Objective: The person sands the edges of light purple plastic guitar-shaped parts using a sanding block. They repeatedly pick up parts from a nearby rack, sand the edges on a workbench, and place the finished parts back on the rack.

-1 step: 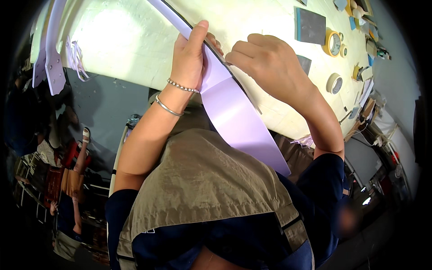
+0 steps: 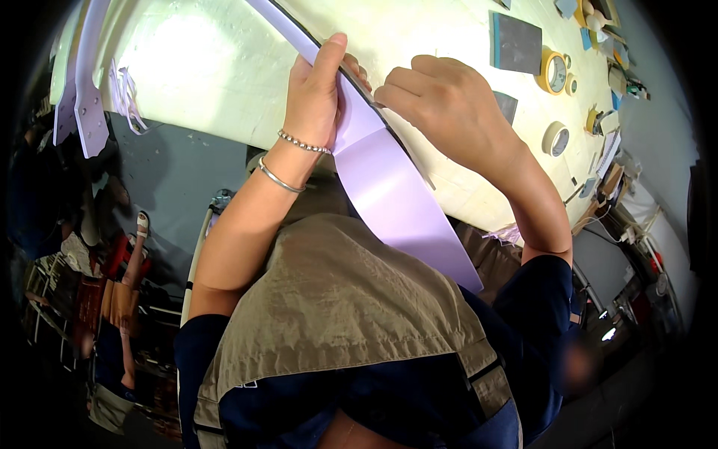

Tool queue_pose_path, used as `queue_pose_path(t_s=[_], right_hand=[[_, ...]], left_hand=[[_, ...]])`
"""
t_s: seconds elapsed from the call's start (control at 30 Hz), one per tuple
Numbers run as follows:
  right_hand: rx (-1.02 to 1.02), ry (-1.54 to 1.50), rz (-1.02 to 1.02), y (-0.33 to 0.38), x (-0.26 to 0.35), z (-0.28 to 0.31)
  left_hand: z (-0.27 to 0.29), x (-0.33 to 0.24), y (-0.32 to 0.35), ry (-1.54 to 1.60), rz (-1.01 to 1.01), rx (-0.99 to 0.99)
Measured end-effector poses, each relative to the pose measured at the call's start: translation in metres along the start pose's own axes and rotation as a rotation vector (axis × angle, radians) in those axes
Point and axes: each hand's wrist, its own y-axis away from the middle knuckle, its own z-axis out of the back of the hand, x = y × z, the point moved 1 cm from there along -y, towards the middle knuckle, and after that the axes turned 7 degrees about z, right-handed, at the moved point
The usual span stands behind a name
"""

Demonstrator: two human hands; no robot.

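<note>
We see the left hand (image 2: 318, 93) pinching a long lilac strip (image 2: 389, 187) against the pale worktable (image 2: 209, 67) edge, seemingly to steady it; the right hand (image 2: 449, 108), fingers curled, presses beside it. Tape rolls (image 2: 555, 138) lie farther along the worktable.

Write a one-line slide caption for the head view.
Left hand grips a long lilac strip while the right hand works its edge over a pale worktable.

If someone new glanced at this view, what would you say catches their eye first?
Most striking is the long lilac strip running diagonally through the middle, gripped by the left hand with the right hand closed beside it. Behind them lies a pale worktable, with rolls of tape and small tools along its right end.
</note>
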Motion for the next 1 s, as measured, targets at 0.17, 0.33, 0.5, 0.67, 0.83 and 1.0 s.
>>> queue_pose_path(t_s=[0.17,0.33,0.5,0.67,0.83,1.0], right_hand=[[0.036,0.008,0.001,-0.001,0.003,0.002],[0.049,-0.021,0.013,-0.003,-0.001,0.004],[0.088,-0.027,0.007,-0.004,0.001,0.007],[0.069,-0.026,0.033,-0.006,-0.004,0.006],[0.12,-0.006,0.026,-0.007,-0.001,0.009],[0.152,-0.054,0.05,-0.005,-0.004,0.013]], left_hand=[[0.002,0.002,-0.002,0.018,-0.005,0.015],[0.004,0.003,-0.004,0.014,-0.014,0.019],[0.003,0.003,-0.004,0.02,-0.016,0.021],[0.001,0.001,-0.003,-0.004,-0.009,-0.002],[0.001,0.001,-0.003,-0.021,-0.022,0.007],[0.003,0.003,-0.005,-0.007,-0.013,-0.002]])
